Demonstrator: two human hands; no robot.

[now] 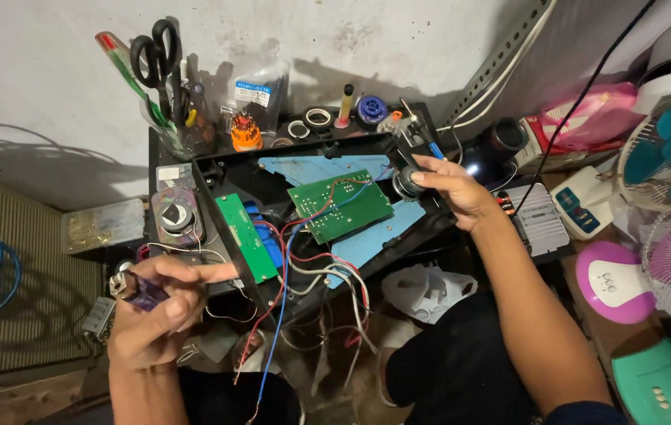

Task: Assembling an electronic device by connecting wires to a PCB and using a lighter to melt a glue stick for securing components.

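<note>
The black open case [229, 169] lay tilted on the bench [164, 149], its long axis running from lower left to upper right, between the two hands. Inside it the larger green circuit board [341, 206] sat near the upper right end, over a blue sheet [367, 240], and a narrower green board [246, 236] stood along the left wall. A bundle of red, white and blue wires [292, 267] ran from both boards down and out over the lower edge.

The right hand [449, 185] was closed around a small round black part [406, 182] at the right end of the case, just beside the larger board; a blue-tipped tool [435, 149] rose behind its fingers. This hand was the nearer one to the boards.

The left hand [158, 311] rested below and left of the case, fingers curled around a small dark purple block with a metal end [135, 289], the forefinger stretched right toward the narrow board's lower corner, touching or nearly so.

Whether the round part was fixed to the case could not be told, since the right hand covered its far side. The block's shape was mostly hidden in the left grip, and the wire ends vanished in the dark clutter below.
</note>
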